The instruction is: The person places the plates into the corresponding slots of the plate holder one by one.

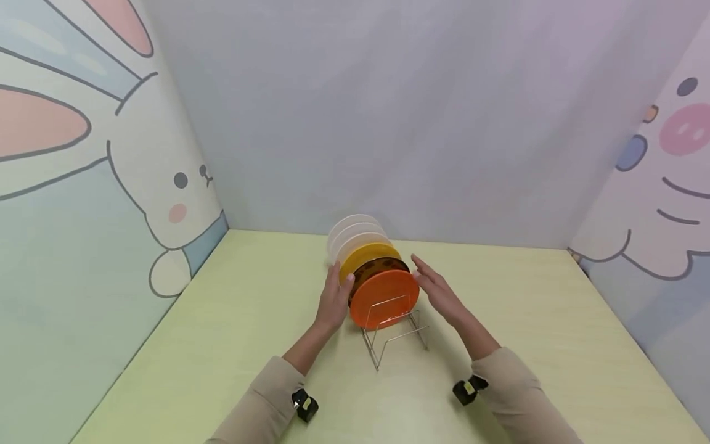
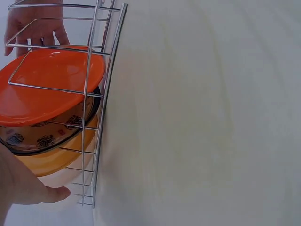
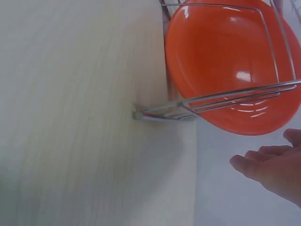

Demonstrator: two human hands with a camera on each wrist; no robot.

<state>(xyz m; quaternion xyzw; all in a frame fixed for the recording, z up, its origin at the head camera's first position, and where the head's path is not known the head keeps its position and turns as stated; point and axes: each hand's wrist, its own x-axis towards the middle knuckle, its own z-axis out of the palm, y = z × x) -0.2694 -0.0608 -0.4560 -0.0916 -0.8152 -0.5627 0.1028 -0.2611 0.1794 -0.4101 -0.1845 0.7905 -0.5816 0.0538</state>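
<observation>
A silver wire rack (image 2: 109, 75) holds a row of plates on edge. The orange plate (image 1: 383, 302) stands nearest me, and behind it are a dark-rimmed patterned plate (image 2: 56, 134), a yellow plate (image 1: 368, 251) and several white plates (image 1: 355, 229). My left hand (image 1: 334, 302) lies along the left edges of the plates with its fingers extended; whether it touches them I cannot tell. On the other side, my right hand (image 1: 440, 296) has its fingers straight beside the orange plate's right edge. The right wrist view shows a gap between that hand and the plate.
The rack stands on a pale yellow-green table (image 1: 222, 345). A plain grey-white wall (image 1: 355, 123) rises behind the table. Side walls carry a cartoon rabbit (image 1: 161, 154) on the left and a cartoon pig (image 1: 660, 203) on the right.
</observation>
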